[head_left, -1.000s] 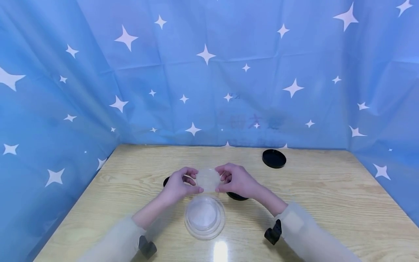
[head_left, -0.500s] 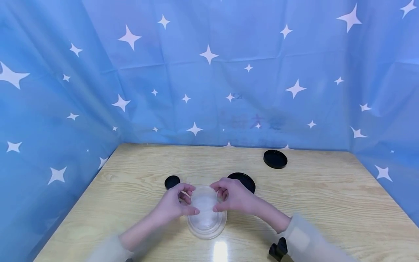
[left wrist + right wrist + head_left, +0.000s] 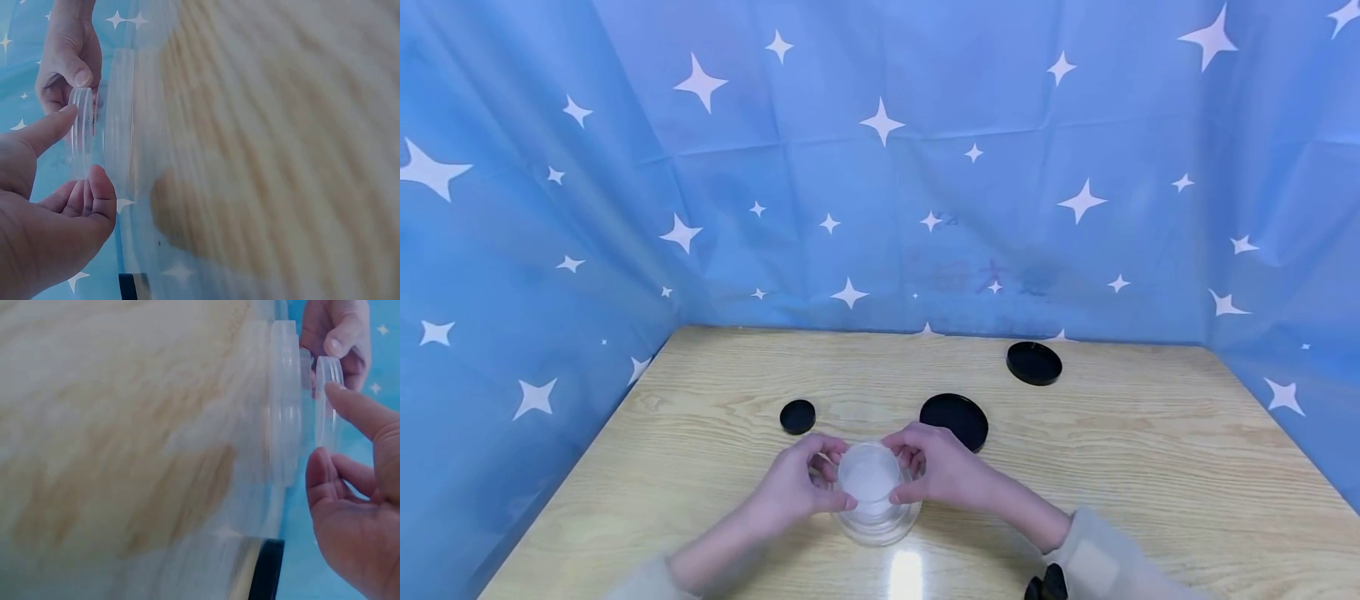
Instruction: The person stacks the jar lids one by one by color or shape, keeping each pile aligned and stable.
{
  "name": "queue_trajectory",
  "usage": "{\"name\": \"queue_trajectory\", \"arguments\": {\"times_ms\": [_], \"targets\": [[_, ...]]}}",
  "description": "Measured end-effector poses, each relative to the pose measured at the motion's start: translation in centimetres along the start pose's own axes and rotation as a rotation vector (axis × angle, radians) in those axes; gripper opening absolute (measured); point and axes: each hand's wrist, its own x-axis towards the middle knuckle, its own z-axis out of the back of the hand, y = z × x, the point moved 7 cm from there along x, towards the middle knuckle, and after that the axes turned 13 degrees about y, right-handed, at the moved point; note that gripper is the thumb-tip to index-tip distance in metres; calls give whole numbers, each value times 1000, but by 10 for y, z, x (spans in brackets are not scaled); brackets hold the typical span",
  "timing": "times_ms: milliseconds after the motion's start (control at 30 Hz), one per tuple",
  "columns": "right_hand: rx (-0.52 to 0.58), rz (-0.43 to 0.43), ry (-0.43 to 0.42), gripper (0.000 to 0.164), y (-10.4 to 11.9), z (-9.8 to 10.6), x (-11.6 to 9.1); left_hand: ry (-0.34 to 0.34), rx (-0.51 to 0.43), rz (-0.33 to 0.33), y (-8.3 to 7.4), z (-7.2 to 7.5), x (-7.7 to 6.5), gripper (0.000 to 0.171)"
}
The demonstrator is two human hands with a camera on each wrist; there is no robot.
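Both hands hold a small, shallow, clear round plastic dish (image 3: 868,473) by its opposite sides. My left hand (image 3: 797,483) pinches its left edge between thumb and fingers; my right hand (image 3: 946,468) grips the right edge the same way. Just below the dish, on the table, stands a stack of wider clear round dishes (image 3: 880,535), largest at the bottom. In the right wrist view a narrow gap shows between the held dish (image 3: 325,403) and the stack (image 3: 284,406). The left wrist view shows the held dish (image 3: 81,134) level over the stack (image 3: 120,119).
A small black round lid (image 3: 797,417) lies left of the hands on the wooden table (image 3: 1150,467). Beyond the right hand is a large black lid (image 3: 958,414), and another black lid (image 3: 1034,363) lies near the back edge. A blue star-patterned curtain (image 3: 820,183) encloses the back and sides.
Both hands have carried the small clear dish toward the person, from beyond the stack to just above it. The black lids behind the hands are now more visible.
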Motion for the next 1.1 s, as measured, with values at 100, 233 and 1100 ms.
{"name": "queue_trajectory", "arguments": {"times_ms": [100, 233, 1100], "targets": [[6, -8, -1, 56, -2, -2, 0, -1, 13, -14, 0, 0, 0, 66], [0, -10, -1, 56, -2, -3, 0, 10, 22, -14, 1, -1, 0, 65], [-30, -20, 19, 60, -3, -4, 1, 23, 62, -7, 2, -2, 1, 60]]}}
